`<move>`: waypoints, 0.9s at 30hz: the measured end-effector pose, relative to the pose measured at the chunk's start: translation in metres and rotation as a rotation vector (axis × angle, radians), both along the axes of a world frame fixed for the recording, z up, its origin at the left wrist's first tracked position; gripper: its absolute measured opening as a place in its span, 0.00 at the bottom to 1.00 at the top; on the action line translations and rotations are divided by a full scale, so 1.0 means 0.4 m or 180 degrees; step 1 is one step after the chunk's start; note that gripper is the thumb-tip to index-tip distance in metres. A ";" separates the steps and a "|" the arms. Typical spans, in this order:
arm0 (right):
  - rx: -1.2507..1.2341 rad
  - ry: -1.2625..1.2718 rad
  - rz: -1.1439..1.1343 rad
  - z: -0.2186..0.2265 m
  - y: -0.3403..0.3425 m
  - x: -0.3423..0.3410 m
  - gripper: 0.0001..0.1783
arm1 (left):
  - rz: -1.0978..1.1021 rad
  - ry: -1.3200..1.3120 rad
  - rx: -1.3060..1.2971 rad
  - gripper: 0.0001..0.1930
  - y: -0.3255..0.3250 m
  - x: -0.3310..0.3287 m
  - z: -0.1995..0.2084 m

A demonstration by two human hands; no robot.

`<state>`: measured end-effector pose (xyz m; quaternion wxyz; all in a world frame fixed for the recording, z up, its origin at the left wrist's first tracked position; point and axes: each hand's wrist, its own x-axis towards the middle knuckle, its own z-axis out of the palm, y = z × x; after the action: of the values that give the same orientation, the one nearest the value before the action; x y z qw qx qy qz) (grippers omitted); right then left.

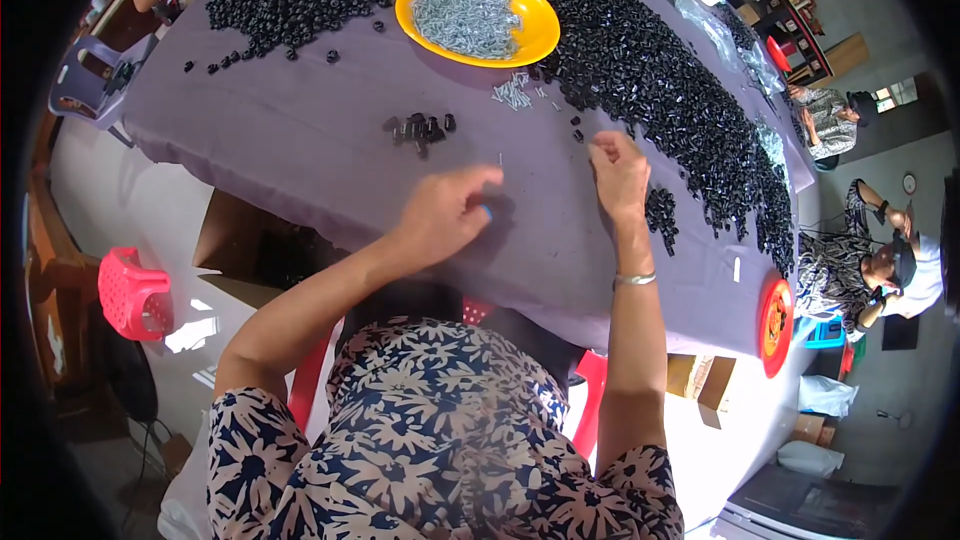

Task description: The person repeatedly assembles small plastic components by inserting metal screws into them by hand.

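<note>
Left hand (445, 212) half-curled, one screw (500, 158) by my fingertips; can't tell if gripped. Right hand (622, 178) bent beside black parts (660, 70) at right, grip unclear. Yellow plate (548, 38) far.

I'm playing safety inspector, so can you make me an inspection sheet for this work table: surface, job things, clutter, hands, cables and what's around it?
Surface: purple-grey cloth, lightly creased.
Job's things: big piles of black parts, a small black cluster, silver pins in a yellow plate.
Clutter: loose pins near the plate; red dish at the right edge.
Hands: left hand near the small cluster; right hand beside the right-hand pile; whether either holds anything is unclear.
Cables: nothing seen for certain.
Surroundings: pink stool at left, other people at right.
</note>
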<state>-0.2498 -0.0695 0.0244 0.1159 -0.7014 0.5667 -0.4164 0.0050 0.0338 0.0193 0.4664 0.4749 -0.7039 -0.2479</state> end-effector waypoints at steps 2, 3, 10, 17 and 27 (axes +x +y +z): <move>0.0136 0.0083 0.0294 0.005 -0.035 -0.004 0.08 | -0.0216 -0.0489 -0.0223 0.23 0.002 -0.017 -0.020; 0.0134 0.0075 0.0297 0.010 -0.056 -0.006 0.08 | -0.0177 -0.0433 -0.0119 0.22 0.004 -0.023 -0.025; 0.0526 0.0673 0.0632 0.047 -0.043 0.012 0.06 | -0.0182 -0.0159 0.0140 0.22 0.006 -0.025 -0.028; 0.0525 -0.0101 0.1182 0.038 0.196 0.117 0.05 | -0.0450 0.0891 0.0205 0.24 0.011 -0.010 -0.026; 0.0639 -0.1011 0.1524 0.028 0.246 0.185 0.09 | -0.0799 0.1243 0.0522 0.28 0.005 -0.008 -0.035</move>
<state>-0.1759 0.0290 0.0358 0.3667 -0.7262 0.3984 -0.4237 0.0017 0.0357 0.0055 0.5190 0.3630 -0.6315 -0.4473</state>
